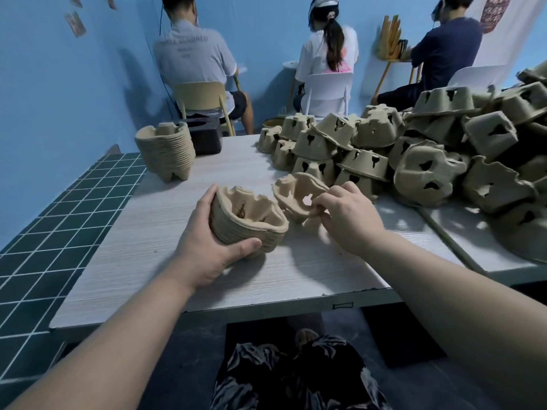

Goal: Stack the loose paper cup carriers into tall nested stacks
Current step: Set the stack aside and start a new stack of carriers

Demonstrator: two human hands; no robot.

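Mostly undone: left hand (207,250) gripped a short nested stack of beige pulp cup carriers (245,220); right hand (346,214) pinched one loose beige pulp carrier (296,193); a finished tall beige stack (165,152) stood at 11 o'clock, a large loose heap of carriers (414,152) at 2 o'clock.

On the table (183,279), a nested stack (167,150) stands far left — loose carriers (414,149) heaped right (spilling rearward).

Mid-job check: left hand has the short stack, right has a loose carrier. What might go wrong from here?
1. The right hand only pinches the carrier by its rim, so it may twist and seat crooked on the short stack held by the left hand.
2. The pile lies jumbled right beside that hand; a careless pull could send carriers sliding.
3. The finished stack stands near the table edge and could be knocked off.
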